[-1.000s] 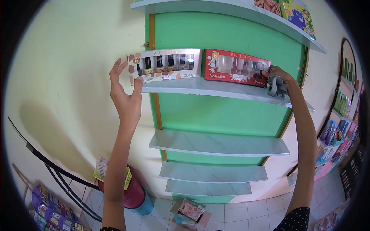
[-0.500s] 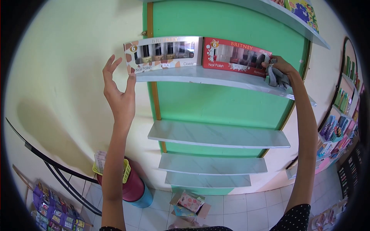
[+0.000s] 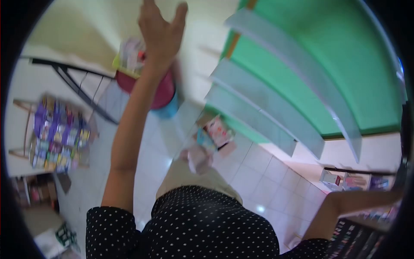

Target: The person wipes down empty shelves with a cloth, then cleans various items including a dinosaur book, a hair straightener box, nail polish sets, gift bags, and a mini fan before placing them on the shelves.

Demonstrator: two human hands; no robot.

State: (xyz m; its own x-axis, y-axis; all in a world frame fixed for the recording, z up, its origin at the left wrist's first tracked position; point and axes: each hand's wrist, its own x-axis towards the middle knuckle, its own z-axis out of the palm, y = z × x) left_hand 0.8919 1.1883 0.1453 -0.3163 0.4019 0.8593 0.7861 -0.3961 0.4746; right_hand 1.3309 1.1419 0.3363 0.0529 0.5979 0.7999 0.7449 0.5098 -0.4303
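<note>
My left hand (image 3: 161, 34) is raised at the top of the view, its thumb apart from the other fingers and nothing in it. It is near the wall, above the stacked bins (image 3: 164, 93). My right forearm (image 3: 362, 199) reaches out to the right edge, where the right hand is lost in the dark rim of the picture. Whatever that hand holds cannot be seen. The nail polish boxes are out of sight.
Pale shelves (image 3: 276, 101) slant across the green wall panel on the right. An open box with packages (image 3: 217, 131) lies on the tiled floor. A purple rack of small goods (image 3: 60, 134) stands left. A dark display (image 3: 355, 241) is at the lower right.
The view has swung down and turned. My left hand has left the white nail polish box's end; my right arm now stretches to the right edge. Both boxes have gone out of view.
</note>
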